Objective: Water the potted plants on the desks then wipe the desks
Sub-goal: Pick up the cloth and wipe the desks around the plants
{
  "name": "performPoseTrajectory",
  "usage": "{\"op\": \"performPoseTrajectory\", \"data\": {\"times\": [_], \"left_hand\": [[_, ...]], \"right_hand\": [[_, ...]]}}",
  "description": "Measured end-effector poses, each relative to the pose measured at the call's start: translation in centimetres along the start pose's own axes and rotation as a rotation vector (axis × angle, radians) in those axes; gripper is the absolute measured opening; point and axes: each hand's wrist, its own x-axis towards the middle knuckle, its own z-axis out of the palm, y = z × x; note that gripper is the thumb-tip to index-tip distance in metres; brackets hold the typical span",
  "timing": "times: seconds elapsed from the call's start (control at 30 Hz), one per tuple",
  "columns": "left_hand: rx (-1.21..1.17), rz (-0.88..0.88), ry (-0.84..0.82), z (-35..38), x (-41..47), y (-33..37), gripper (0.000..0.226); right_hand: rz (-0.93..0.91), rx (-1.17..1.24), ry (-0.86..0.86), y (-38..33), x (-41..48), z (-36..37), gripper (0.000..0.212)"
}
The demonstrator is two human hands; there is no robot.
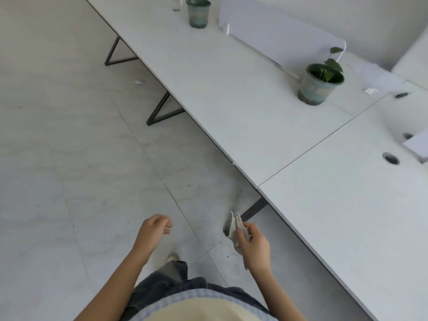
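Right hand (256, 247) pinches a folded cloth (235, 225) at lower centre, clear of the desk (347, 193). Left hand (154, 230) hangs loosely curled, apparently empty. The desk edge runs diagonally just right of the cloth, so the right hand is nearer. In the way: potted plant (320, 84) upper right, second pot (198, 12) top centre, paper scrap (369, 91).

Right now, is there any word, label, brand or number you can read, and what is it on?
No readable text anywhere.
Near pot and far pot: blurred colour bands only, no lettering.
Cloth held in the right hand: blank.
Paper scrap on the desk: too small to tell.
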Motion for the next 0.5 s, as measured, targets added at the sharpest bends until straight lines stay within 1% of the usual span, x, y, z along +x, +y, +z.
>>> {"op": "performPoseTrajectory", "data": {"times": [0.07,0.13,0.23,0.37,0.43,0.5], "left_hand": [[-0.009,0.038,-0.027,-2.0,2.8,1.8,0.018],[-0.009,0.026,-0.054,-3.3,4.7,2.6,0.018],[0.019,-0.059,-0.096,-4.0,6.9,2.4,0.018],[0.028,-0.149,-0.140,-3.9,10.0,2.5,0.018],[0.047,-0.131,-0.148,-3.2,12.6,4.4,0.017],[0.077,-0.077,-0.168,-2.2,15.4,7.3,0.017]], "right_hand": [[-0.001,0.028,0.035,-2.2,0.9,1.8,0.007],[0.039,0.022,0.033,-3.6,1.4,3.5,0.008],[0.107,-0.016,0.022,-5.0,2.7,5.4,0.012],[0.101,-0.021,0.036,-6.6,5.7,6.0,0.008],[0.101,-0.005,0.048,-7.5,8.0,5.8,0.008],[0.088,0.016,0.053,-8.9,10.7,5.3,0.005]]}}
